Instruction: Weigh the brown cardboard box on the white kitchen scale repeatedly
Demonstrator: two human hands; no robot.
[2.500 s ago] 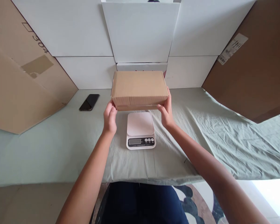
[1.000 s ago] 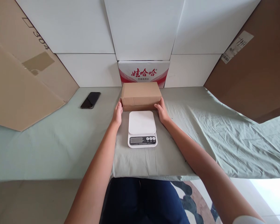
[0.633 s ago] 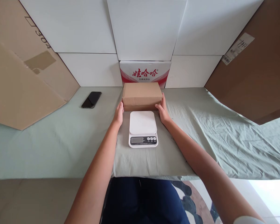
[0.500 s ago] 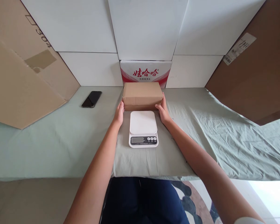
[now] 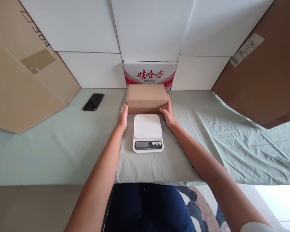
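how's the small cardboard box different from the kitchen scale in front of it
The cardboard box is plain brown with no markings in view; the kitchen scale is white with a dark display and buttons on its near edge. The box stands taller and wider; the scale is low and flat. The left hand and right hand touch the box's ends, while the scale is untouched. Both rest on the green cloth.
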